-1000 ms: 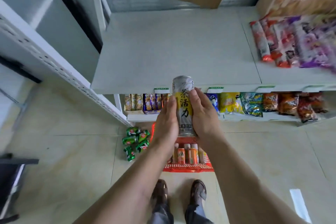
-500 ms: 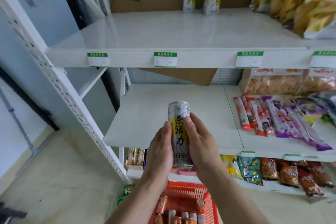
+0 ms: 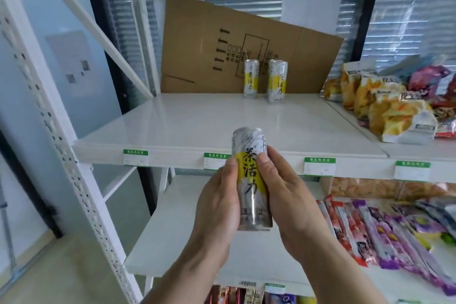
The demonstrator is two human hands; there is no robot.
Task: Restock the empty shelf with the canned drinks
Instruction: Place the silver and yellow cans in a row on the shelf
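Observation:
A tall silver and yellow drink can [image 3: 249, 175] stands upright between both my hands, just in front of the white shelf's [image 3: 197, 126] front edge. My left hand [image 3: 218, 202] grips its left side and my right hand [image 3: 283, 202] grips its right side, fingers curled round it. At the back of that shelf stand two more cans of the same kind, one [image 3: 251, 78] on the left and one [image 3: 278, 81] on the right, possibly with another hidden behind it. Most of the shelf board around them is bare.
A flattened cardboard box [image 3: 222, 47] leans at the shelf's back. Snack bags [image 3: 385, 103] fill the shelf's right part. The lower shelf [image 3: 172, 229] carries long purple and red packets [image 3: 385, 232] on its right. A white perforated upright [image 3: 61, 143] stands left.
The view has risen from the floor basket to the upper shelf. Both hands have lifted the can with it, up to the shelf's front edge.

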